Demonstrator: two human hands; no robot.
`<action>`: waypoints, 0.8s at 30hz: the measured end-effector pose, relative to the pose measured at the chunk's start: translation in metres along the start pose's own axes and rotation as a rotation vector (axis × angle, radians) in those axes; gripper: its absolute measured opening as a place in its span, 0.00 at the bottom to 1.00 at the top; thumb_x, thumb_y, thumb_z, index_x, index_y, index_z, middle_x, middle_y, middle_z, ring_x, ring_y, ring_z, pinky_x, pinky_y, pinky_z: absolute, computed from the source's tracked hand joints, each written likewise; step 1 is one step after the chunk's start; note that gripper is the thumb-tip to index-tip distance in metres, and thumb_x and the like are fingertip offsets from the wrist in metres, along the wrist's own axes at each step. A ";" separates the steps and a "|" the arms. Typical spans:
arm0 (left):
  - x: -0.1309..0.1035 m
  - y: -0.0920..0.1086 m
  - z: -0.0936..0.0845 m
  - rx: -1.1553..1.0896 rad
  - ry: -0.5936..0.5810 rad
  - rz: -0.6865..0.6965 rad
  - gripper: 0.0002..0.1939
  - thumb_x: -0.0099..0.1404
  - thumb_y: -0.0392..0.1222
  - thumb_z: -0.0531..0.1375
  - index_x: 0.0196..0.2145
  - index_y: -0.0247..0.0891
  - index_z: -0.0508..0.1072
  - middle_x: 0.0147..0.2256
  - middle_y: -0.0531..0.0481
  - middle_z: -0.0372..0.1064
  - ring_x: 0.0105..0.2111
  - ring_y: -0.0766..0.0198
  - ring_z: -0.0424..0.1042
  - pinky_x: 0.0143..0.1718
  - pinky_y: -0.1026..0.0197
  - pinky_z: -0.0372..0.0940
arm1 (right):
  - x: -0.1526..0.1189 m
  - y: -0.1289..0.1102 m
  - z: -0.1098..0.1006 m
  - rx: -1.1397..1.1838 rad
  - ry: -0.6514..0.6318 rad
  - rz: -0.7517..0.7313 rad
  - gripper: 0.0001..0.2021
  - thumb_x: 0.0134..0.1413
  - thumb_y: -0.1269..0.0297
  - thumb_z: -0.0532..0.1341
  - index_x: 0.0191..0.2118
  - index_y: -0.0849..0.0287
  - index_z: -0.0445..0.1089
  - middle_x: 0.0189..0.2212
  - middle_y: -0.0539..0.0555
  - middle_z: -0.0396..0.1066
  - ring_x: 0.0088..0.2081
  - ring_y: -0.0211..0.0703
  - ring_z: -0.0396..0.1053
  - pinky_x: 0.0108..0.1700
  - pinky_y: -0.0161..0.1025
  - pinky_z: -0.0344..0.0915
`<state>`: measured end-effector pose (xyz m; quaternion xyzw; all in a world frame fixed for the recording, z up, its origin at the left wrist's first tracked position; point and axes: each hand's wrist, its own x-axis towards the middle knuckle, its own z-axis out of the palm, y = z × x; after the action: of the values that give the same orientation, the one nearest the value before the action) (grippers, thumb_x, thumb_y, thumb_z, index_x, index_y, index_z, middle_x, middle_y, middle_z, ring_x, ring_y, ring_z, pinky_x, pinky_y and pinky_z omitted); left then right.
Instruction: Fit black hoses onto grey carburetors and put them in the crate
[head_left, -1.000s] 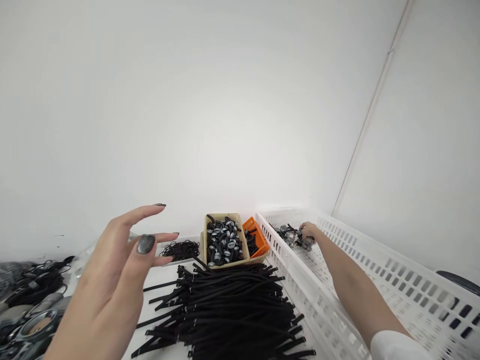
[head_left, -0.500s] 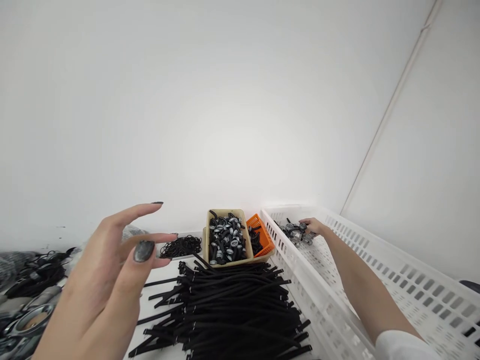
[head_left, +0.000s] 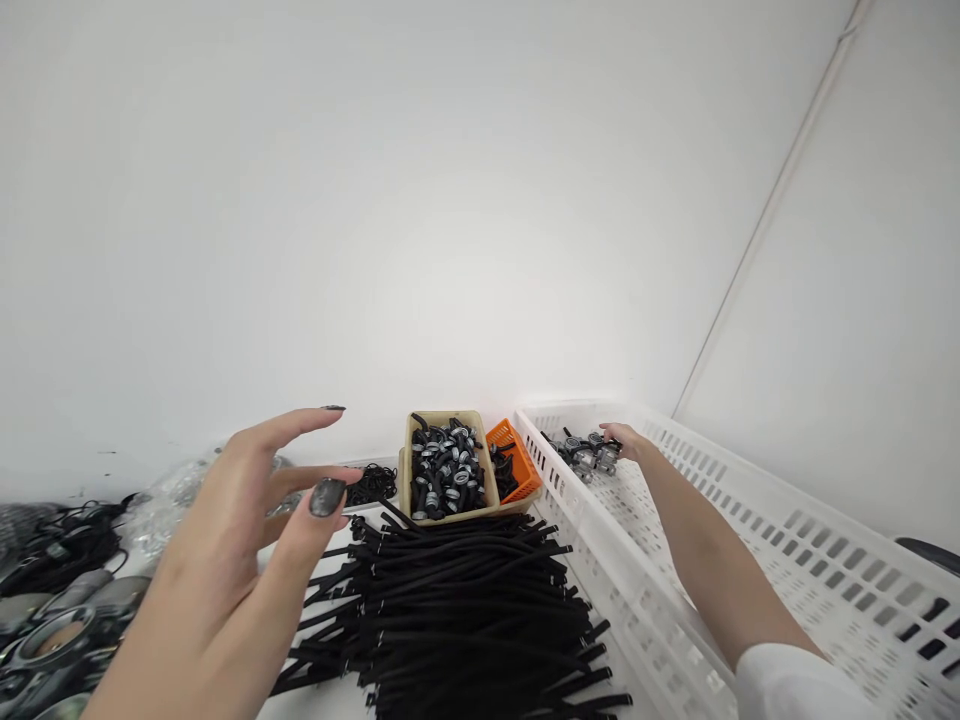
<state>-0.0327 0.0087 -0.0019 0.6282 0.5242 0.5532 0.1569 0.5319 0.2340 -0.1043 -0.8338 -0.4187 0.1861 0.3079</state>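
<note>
My left hand (head_left: 255, 540) hangs in the air at the lower left, fingers and thumb apart, with nothing between them. My right hand (head_left: 624, 441) reaches into the far end of a long white perforated crate (head_left: 652, 570). Its fingers touch a small cluster of grey and black metal parts (head_left: 589, 452); whether they grip one is too small to tell. A large pile of black tubes or straps (head_left: 472, 610) lies between my hands. Behind the pile stands a beige tray (head_left: 491, 485) of black pieces with silvery rings.
An orange basket (head_left: 525, 465) with black pieces leans beside the beige tray. Black loops (head_left: 373, 484) lie left of it. Clear plastic wrap (head_left: 161, 505), black cords (head_left: 71, 540) and grey metal parts (head_left: 56, 640) crowd the left. A white wall rises behind.
My left hand has shifted slightly right, nearer the black pile. My right hand remains at the metal parts, its fingers a little changed. The view has shifted slightly.
</note>
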 end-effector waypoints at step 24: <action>-0.001 0.008 -0.005 0.064 0.007 0.114 0.25 0.66 0.66 0.51 0.56 0.59 0.68 0.45 0.48 0.75 0.38 0.53 0.79 0.25 0.59 0.74 | 0.022 0.022 0.010 -0.172 -0.019 -0.040 0.15 0.65 0.60 0.63 0.54 0.60 0.71 0.51 0.57 0.73 0.46 0.48 0.74 0.46 0.47 0.75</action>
<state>-0.0334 0.0029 0.0053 0.6596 0.5055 0.5465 0.1030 0.5515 0.2456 -0.1279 -0.8470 -0.4524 0.1510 0.2348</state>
